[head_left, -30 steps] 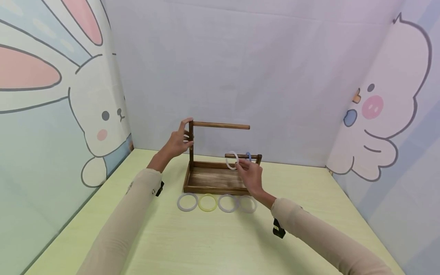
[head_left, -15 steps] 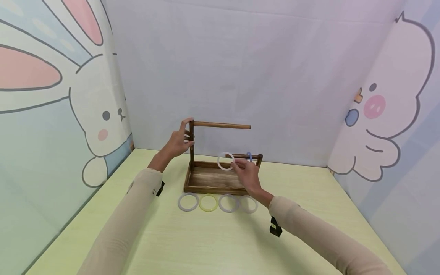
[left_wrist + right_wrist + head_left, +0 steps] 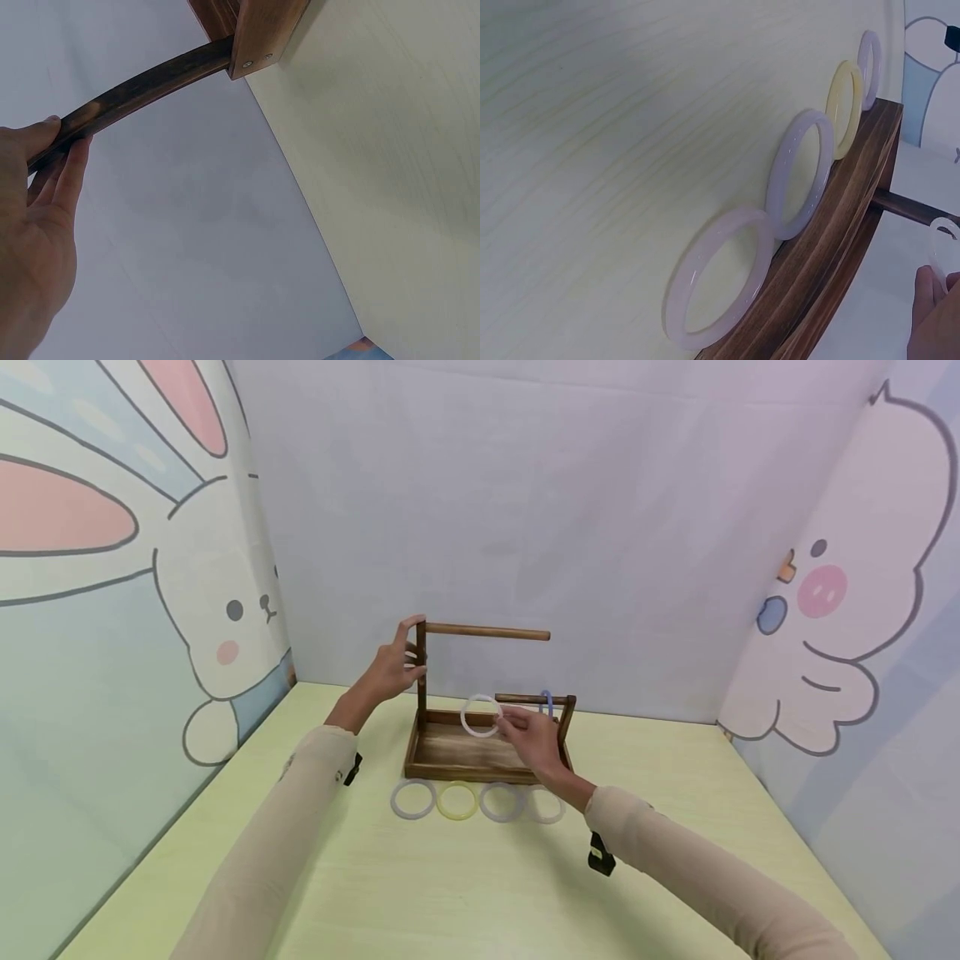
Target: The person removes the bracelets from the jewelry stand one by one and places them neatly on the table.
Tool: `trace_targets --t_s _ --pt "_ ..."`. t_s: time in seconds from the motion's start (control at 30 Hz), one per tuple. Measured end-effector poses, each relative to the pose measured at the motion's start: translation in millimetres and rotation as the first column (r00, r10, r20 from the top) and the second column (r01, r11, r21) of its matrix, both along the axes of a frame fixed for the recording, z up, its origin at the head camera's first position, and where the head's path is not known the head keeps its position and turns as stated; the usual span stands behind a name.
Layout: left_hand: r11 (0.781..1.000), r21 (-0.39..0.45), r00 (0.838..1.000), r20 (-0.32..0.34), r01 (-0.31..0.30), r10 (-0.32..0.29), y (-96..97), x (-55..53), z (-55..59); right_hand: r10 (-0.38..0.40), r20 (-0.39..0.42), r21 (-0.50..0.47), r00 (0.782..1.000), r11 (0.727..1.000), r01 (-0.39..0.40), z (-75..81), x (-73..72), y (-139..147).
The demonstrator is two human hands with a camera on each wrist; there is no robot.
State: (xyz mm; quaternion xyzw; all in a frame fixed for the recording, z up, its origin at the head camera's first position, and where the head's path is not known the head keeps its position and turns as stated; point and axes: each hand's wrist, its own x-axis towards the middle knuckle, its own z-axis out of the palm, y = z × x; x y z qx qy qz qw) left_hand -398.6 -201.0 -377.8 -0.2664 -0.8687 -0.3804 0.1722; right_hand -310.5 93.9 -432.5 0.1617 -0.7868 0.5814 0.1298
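Observation:
My right hand (image 3: 534, 743) pinches a white bangle (image 3: 462, 717) by its right edge. This bangle faces the head camera just left of the lower rod's free end, over the wooden stand's tray (image 3: 465, 773). At the stand's tall post (image 3: 422, 689), my left hand (image 3: 388, 672) grips near the top; the left wrist view shows thumb and fingers on either side of the dark post (image 3: 142, 86). A blue bangle (image 3: 550, 703) hangs on the lower rod (image 3: 517, 699). In the right wrist view, the right hand (image 3: 936, 319) and white bangle (image 3: 934, 247) appear at the right edge.
Along the tray's front edge, several bangles lie in a row: pale lavender (image 3: 393, 799), yellow (image 3: 457, 818), lavender (image 3: 501, 820) and pale pink (image 3: 679, 300). The upper rod (image 3: 487, 632) juts right from the post. A pale wall (image 3: 637, 568) stands behind.
The white bangle, overlapping the lower rod a second ago, has moved left past its free end and turned more face-on, carried by my right hand. My left hand stays on the post.

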Motion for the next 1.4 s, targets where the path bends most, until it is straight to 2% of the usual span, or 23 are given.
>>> trace_targets --t_s 0.27,0.43,0.63,0.87,1.0,1.2,1.4 --pt "1.000 -0.001 1.000 0.013 -0.009 0.009 1.5 0.0 3.0 0.105 0.031 0.061 0.994 0.992 -0.107 -4.0 19.1 -4.3" --pt "1.000 -0.001 1.000 0.019 -0.005 0.005 1.7 -0.9 3.0 0.202 0.060 0.058 0.978 0.977 -0.205 -9.2 31.2 -8.4" --pt "1.000 -0.001 1.000 0.025 -0.010 0.010 1.0 -1.8 0.9 0.267 0.173 0.020 0.948 0.961 -0.275 -20.1 42.9 -15.5" --pt "1.000 -0.010 1.000 0.014 -0.016 0.017 0.4 -3.0 -0.9 0.359 0.284 0.015 0.889 0.925 -0.379 -33.5 62.3 -24.8" --pt "1.000 -0.009 1.000 0.015 -0.013 0.013 0.5 -3.6 -0.8 0.378 0.334 0.010 0.864 0.915 -0.404 -39.6 71.4 -28.1" --pt "1.000 -0.008 1.000 0.016 -0.011 0.011 0.6 -3.4 -0.4 0.380 0.324 0.036 0.866 0.910 -0.413 -46.7 75.8 -31.2" --pt "1.000 -0.005 1.000 0.020 -0.013 0.013 0.9 -3.4 -0.5 0.379 0.358 0.034 0.854 0.908 -0.418 -51.5 76.2 -31.1"
